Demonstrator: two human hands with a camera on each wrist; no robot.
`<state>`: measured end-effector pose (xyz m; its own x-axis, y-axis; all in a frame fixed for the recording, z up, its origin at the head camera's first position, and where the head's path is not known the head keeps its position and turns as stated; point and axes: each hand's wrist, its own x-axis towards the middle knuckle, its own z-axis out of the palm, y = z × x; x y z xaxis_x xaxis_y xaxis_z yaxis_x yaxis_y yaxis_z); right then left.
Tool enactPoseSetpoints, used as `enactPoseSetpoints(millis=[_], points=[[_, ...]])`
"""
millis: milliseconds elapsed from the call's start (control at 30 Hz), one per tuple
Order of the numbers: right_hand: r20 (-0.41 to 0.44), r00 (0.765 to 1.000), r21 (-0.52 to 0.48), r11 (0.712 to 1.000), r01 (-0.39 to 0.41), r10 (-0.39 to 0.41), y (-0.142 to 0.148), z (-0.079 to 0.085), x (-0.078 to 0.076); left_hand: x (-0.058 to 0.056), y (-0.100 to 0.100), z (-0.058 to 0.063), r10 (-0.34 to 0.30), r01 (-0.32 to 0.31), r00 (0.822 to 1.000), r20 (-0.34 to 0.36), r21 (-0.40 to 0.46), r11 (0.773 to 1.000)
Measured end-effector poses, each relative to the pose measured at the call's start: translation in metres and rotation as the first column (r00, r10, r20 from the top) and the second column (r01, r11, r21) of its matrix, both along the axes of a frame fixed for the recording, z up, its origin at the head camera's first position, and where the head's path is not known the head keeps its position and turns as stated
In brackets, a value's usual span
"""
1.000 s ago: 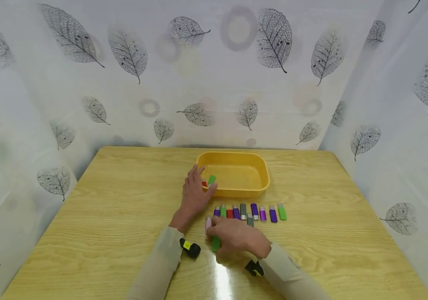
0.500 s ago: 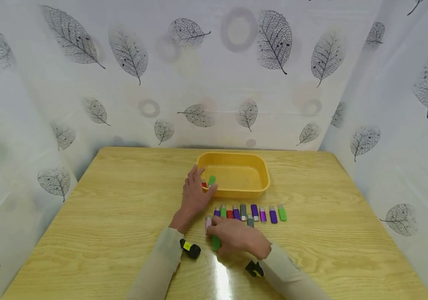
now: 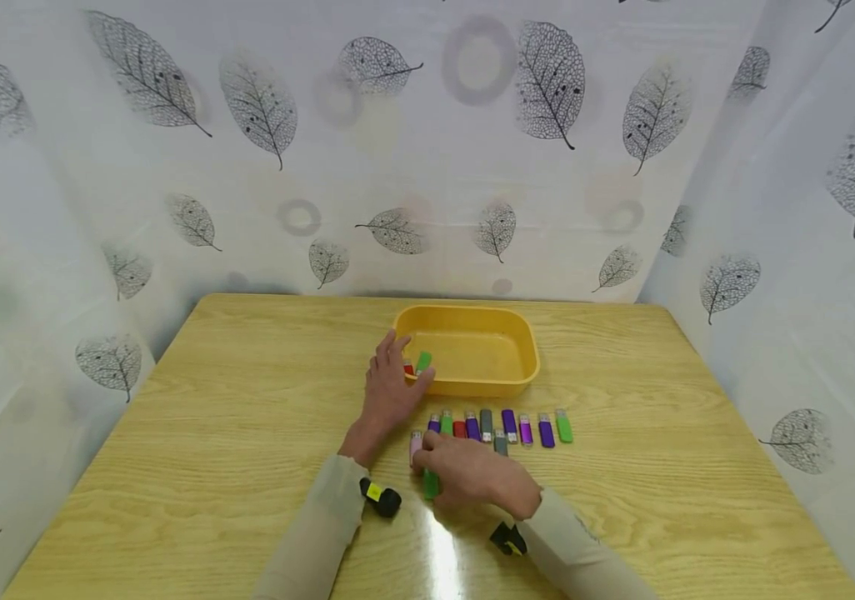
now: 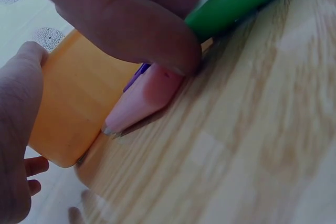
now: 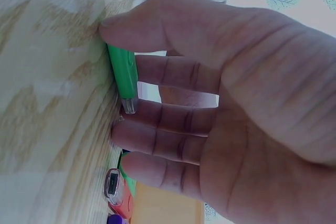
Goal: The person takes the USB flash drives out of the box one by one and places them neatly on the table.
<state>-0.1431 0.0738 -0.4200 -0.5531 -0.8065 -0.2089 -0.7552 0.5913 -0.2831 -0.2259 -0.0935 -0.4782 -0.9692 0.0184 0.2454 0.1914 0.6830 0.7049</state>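
My right hand (image 3: 468, 468) bends over a green USB stick (image 3: 431, 485) at the near end of the group. In the right wrist view, its thumb lies at one end of the green stick (image 5: 123, 72) and its fingers sit along the far side. One fingertip touches a pink USB stick (image 4: 149, 98) in the left wrist view. Fingers spread, my left hand (image 3: 388, 392) rests against the left front corner of a yellow tray (image 3: 483, 387). Inside that corner lie a red stick (image 3: 408, 367) and another green stick (image 3: 423, 362), partly hidden by the hand.
Several USB sticks lie in a loose row before the tray, among them a red one (image 3: 460, 428), a grey one (image 3: 486, 423), a bright purple one (image 3: 525, 429) and a light green one (image 3: 564, 426). The wooden table (image 3: 262, 417) meets leaf-patterned sheets (image 3: 427, 167).
The green USB stick under my right hand has shifted very slightly away from me. Both hands otherwise keep their places, and the tray has not moved.
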Motion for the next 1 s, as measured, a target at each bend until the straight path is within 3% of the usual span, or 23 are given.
enactPoseSetpoints(millis=[1000], points=[[0.022,0.999,-0.013,0.999,0.035,-0.035,0.0002,0.0030,0.0009,0.0005,-0.0007,0.0006,-0.009,0.009,1.000,-0.020,0.013,1.000]])
